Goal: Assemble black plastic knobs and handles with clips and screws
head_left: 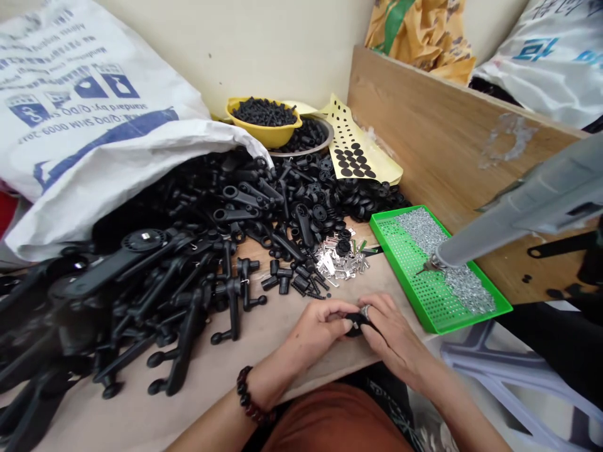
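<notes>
Close to the table's front edge, a small black plastic part (357,324) is held between my two hands. My left hand (321,326) pinches it from the left with thumb and forefinger. From the right, the fingers of my right hand (387,329) close on the same part, and a ring shows on one of them. My fingers hide much of the part's shape. Just beyond my hands lie small metal clips (336,258) in a loose heap, with short black knobs (283,280) and black screws (306,282) to their left.
Black plastic arms (155,270) pile up at left, spilling from a white sack (108,119). Behind stand a yellow bowl (264,134) of black pieces and a sheet of black round pads (351,157). A grey electric screwdriver (499,220) hangs over a green tray (400,270) of screws, beside a wooden partition (424,132).
</notes>
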`<state>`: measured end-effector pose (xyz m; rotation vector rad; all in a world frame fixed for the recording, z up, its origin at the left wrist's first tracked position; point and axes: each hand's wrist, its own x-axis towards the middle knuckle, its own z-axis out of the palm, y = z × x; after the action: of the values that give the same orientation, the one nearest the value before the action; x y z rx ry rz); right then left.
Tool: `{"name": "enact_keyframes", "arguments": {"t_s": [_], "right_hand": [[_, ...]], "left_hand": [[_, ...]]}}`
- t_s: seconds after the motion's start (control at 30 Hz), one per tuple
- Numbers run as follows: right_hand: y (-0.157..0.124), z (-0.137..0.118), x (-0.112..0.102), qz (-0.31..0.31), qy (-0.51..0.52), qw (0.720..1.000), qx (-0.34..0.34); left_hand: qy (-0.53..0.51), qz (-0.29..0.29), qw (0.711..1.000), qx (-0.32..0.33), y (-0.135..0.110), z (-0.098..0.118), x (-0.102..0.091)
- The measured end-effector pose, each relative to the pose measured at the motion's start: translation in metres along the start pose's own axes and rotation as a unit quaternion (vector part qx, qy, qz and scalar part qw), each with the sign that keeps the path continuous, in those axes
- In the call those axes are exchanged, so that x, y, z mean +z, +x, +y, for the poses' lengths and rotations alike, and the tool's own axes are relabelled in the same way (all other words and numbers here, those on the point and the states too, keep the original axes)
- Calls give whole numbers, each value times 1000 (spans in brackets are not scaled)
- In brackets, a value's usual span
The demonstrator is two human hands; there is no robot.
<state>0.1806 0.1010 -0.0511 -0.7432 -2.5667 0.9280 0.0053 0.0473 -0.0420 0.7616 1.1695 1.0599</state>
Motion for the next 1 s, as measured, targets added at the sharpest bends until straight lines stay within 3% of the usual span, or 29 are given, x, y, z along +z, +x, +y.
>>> {"name": "enact_keyframes", "arguments": {"t_s": [0.3, 0.67, 1.0], "right_hand": [[1, -1, 5, 43, -17, 999, -23], [4, -1, 8, 86, -26, 996, -9], [5, -2, 10, 87, -32, 996, 12]], "left_hand": [[52, 34, 998, 18, -4, -2, 3], [8, 54, 997, -49, -1, 4, 8], [-45, 29, 995, -88, -1, 1, 9]]}}
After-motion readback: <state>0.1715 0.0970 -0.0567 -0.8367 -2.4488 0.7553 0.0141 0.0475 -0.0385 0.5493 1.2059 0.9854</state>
